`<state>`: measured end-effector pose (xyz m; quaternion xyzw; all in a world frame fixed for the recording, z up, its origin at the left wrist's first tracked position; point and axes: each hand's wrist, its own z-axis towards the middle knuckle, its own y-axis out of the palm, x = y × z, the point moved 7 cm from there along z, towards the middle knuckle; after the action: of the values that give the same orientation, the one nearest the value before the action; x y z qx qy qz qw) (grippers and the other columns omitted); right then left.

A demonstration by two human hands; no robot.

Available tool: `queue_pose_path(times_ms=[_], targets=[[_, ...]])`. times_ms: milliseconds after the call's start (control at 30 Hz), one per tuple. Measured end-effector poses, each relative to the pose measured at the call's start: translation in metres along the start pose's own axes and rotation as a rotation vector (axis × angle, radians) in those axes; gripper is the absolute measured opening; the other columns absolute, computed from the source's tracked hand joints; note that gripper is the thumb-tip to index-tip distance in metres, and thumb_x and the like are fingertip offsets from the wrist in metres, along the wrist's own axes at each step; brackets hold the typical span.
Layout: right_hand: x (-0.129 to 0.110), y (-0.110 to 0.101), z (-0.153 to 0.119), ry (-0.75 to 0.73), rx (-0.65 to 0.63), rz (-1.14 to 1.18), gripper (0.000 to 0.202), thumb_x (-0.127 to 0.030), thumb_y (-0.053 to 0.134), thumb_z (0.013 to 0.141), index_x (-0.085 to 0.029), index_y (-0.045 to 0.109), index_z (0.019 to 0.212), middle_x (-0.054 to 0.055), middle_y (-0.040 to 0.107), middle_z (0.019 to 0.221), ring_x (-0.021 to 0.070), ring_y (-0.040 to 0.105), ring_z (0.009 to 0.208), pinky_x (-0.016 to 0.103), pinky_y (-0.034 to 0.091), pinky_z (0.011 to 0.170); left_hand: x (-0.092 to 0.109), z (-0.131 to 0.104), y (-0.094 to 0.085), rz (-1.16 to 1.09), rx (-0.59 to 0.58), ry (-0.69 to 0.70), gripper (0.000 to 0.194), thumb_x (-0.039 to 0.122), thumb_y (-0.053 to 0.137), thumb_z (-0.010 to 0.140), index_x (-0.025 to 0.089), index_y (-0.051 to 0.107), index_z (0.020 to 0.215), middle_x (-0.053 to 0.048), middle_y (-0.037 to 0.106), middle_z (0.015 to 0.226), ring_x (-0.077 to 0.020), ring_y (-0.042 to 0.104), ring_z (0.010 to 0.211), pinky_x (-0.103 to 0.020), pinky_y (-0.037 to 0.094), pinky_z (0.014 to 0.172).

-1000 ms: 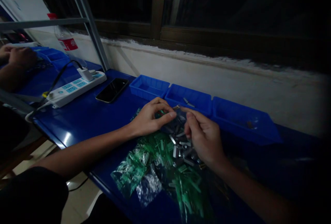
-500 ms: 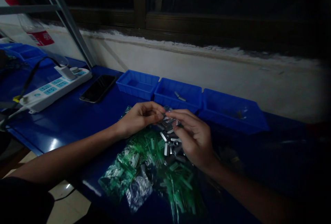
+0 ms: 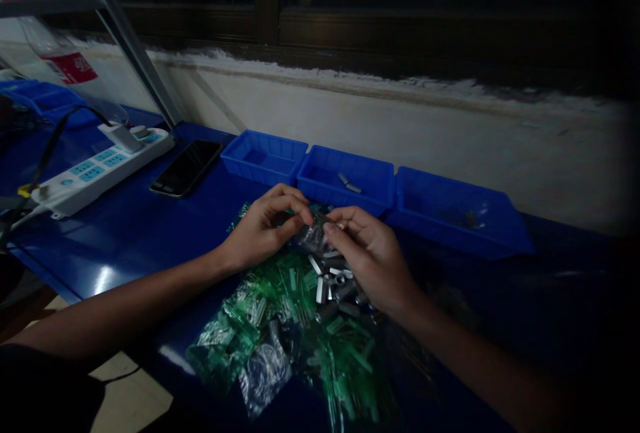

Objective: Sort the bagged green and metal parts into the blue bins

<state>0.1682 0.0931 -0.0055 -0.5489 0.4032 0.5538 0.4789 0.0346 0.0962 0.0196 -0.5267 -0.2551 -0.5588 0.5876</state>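
Observation:
My left hand (image 3: 270,225) has its thumb and index finger pinched at the edge of a small clear plastic bag (image 3: 314,238). From the other side my right hand (image 3: 373,256) pinches the same bag's edge, thumb on top. Its contents are too dim to make out. Just below lie loose silver metal standoffs (image 3: 323,289), partly hidden by my right hand. Nearer to me, green-tinted bags (image 3: 260,306) hold slim pale pieces, and another such green bag (image 3: 350,366) lies to the right. A crumpled clear bag (image 3: 265,376) rests between them.
Along the wall stand three blue bins: a left bin (image 3: 265,178), a middle bin (image 3: 310,187) with two metal pieces, and a right bin (image 3: 420,225) with a few small parts. A phone (image 3: 186,167), a power strip (image 3: 95,176) and a bottle (image 3: 75,67) are at left.
My hands have drawn slightly apart, exposing more of the clear bag between the fingertips. My right fingers have curled in more. The view has shifted a little.

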Motion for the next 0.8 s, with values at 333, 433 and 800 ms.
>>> queue_pose_path(times_ms=[333,433,800], targets=[[-0.025,-0.011,-0.014,-0.389,0.248,-0.399,0.008,-0.011,0.054,0.072,-0.019,0.057,0.072,-0.003,0.044,0.064,0.0106,0.045,0.062,0.026,0.036,0.058,-0.009,-0.006,0.009,-0.018,-0.099,-0.317,0.038,0.044,0.041,0.085,0.013,0.062,0.078,-0.001,0.055,0.066,-0.0107,0.049,0.058,-0.023,0.036,0.053],[-0.029,-0.007,-0.017,-0.438,0.21,-0.423,0.014,-0.006,0.05,0.071,-0.019,0.057,0.069,-0.003,0.045,0.062,0.0112,0.046,0.063,0.027,0.037,0.06,-0.011,-0.006,0.013,-0.078,-0.108,-0.355,0.03,0.041,0.051,0.08,0.013,0.058,0.071,0.002,0.051,0.059,-0.0071,0.042,0.05,-0.02,0.032,0.047],[-0.02,-0.018,-0.008,-0.179,0.246,-0.2,0.023,-0.033,0.047,0.08,-0.019,0.057,0.064,0.002,0.049,0.073,0.0129,0.048,0.072,0.027,0.038,0.061,-0.008,0.005,0.01,-0.082,0.002,-0.063,0.011,0.026,0.059,0.077,0.016,0.054,0.079,-0.001,0.056,0.074,-0.0107,0.054,0.067,-0.022,0.044,0.062]])
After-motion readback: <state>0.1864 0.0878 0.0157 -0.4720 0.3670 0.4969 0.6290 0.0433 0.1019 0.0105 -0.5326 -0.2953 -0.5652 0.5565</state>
